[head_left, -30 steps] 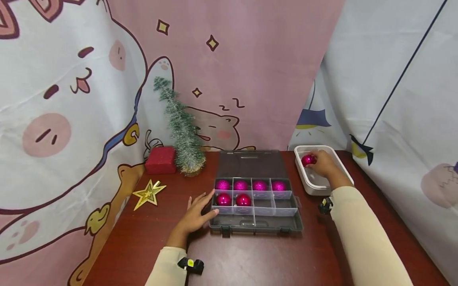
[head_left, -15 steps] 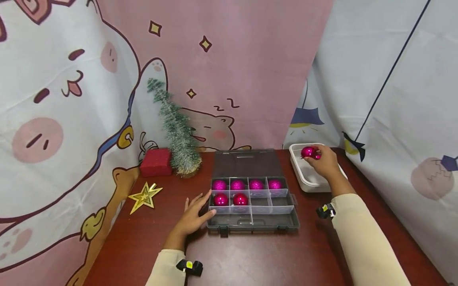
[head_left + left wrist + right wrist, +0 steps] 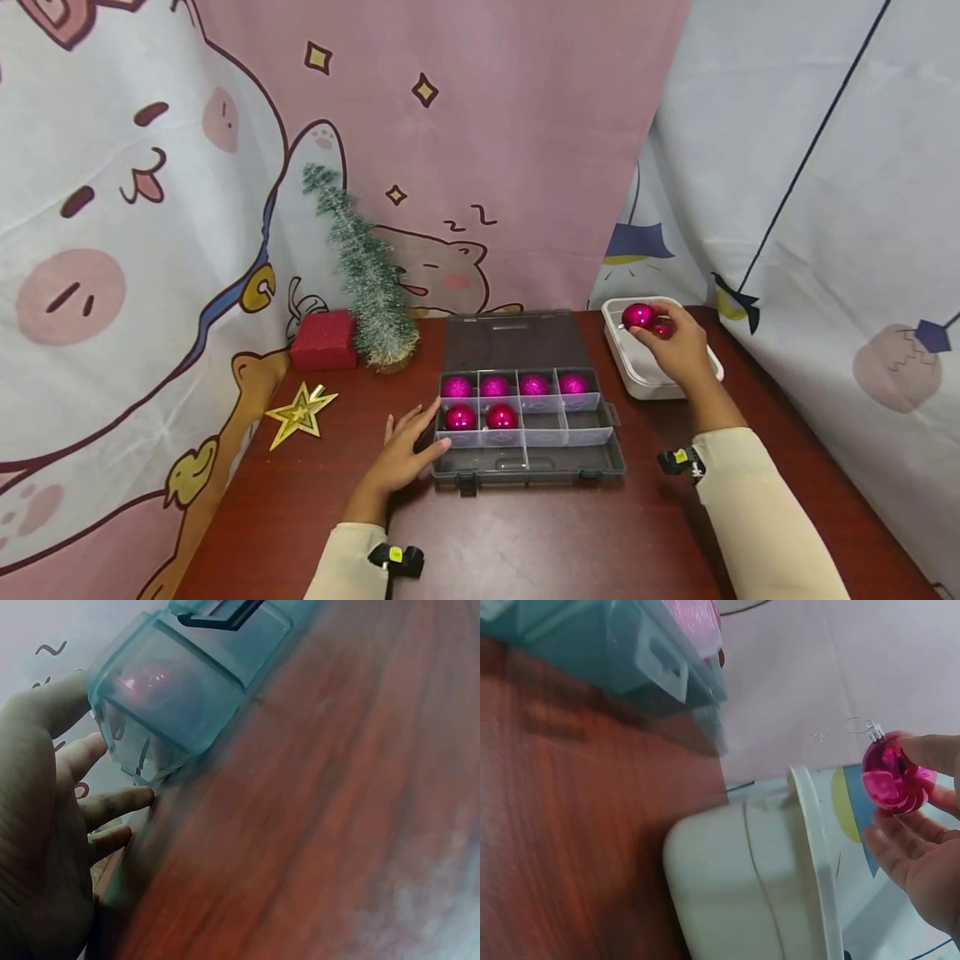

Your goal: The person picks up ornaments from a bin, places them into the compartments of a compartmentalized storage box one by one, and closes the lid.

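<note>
A shiny magenta Christmas bauble is pinched in my right hand, above the white bin. Another shiny magenta patch shows by the palm, perhaps a second bauble. In the right wrist view, the held bauble has a silver cap and wire hook, with thumb and fingertips around it. My left hand rests against the left side of the divided plastic box, its fingers extended. Glittery baubles fill the box's back row. Two shiny baubles sit in the middle row's left compartments.
A small tinsel tree stands at the back left beside a red block. Nearer lies a gold star. The box's dark lid lies open behind it. Printed curtains enclose the table.
My right hand has lifted the shiny bauble up out of the white bin and slightly toward the left. The left hand stays at the box. The head view has shifted a little.
</note>
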Demonstrator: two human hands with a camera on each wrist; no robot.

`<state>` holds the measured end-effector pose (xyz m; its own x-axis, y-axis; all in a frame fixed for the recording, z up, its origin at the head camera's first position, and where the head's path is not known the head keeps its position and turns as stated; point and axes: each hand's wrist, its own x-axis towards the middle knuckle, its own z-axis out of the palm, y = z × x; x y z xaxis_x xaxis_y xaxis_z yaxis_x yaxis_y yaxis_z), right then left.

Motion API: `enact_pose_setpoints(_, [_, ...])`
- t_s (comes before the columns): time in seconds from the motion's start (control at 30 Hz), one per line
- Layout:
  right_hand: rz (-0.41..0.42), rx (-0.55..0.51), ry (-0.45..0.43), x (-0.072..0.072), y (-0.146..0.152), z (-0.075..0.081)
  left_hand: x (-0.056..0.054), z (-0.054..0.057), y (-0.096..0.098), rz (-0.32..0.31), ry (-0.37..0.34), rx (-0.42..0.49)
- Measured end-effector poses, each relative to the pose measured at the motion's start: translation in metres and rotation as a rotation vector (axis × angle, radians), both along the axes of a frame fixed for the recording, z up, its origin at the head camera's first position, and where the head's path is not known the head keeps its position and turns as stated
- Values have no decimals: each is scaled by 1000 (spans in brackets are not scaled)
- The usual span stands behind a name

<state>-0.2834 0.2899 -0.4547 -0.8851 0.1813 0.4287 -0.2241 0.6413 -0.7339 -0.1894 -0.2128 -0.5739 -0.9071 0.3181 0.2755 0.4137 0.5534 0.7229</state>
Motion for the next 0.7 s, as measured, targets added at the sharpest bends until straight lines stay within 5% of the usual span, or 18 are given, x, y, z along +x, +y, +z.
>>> enact_pose_setpoints(0.1, [48,-55,15,5,-8,-2,-1,0,-1,4,7,-11])
enact_pose_setpoints(0.3, [152,-70,50,17,-26,-9,0,15,2,16,-89,-51])
enact_pose_setpoints(0.63, [260,-82,-16,42,-61,-25,-10,-12,-4,3,11,-44])
enact_pose_setpoints(0.7, [284,-77,-25,47,-66,-30,-9,-9,-4,1,-1,-38])
